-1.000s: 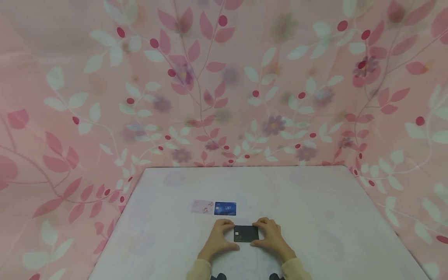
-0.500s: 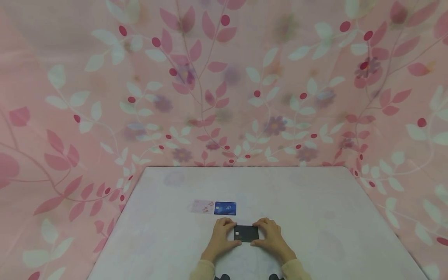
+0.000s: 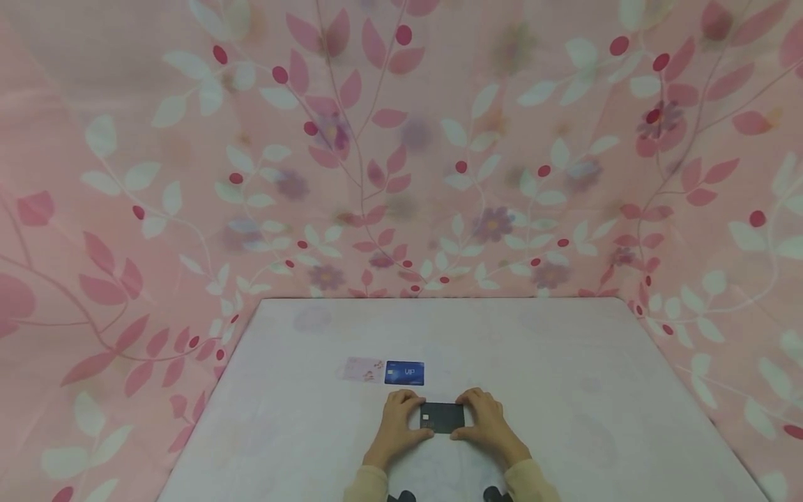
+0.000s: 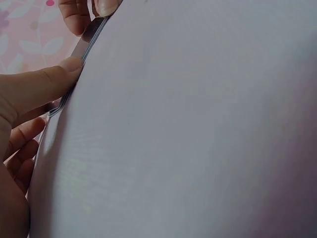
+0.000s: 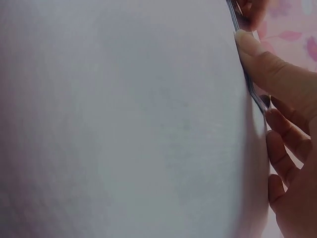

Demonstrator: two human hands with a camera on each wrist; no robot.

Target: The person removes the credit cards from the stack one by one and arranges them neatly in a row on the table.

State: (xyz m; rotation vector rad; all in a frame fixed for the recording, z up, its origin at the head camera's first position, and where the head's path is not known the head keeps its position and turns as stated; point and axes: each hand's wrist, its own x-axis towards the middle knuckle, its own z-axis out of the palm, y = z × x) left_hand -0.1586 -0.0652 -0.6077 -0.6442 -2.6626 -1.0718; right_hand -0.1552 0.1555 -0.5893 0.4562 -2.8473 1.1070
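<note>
In the head view a black card (image 3: pixel 442 418) with a pale chip lies flat near the table's front. My left hand (image 3: pixel 396 427) holds its left end, thumb at the near edge and fingertips at the far edge. The right end is held likewise by my right hand (image 3: pixel 489 425). Thin layered edges show beneath both thumbs in the wrist views, so it looks like a small stack of cards (image 4: pixel 89 38). Beyond the hands lie a blue card (image 3: pixel 404 373) marked VIP and, left of it, a pale pink card (image 3: pixel 365 370) with a flower print.
The white-covered table (image 3: pixel 564 376) extends around the cards to both sides and behind them. Pink floral fabric (image 3: pixel 401 174) hangs along the back and sides. Two dark rounded objects (image 3: pixel 404 496) show at the bottom edge, near the sleeves.
My left hand has shifted slightly right, and its thumb and fingertips have come in onto the black card's edges. The right hand and the other cards stay nearly where they were.
</note>
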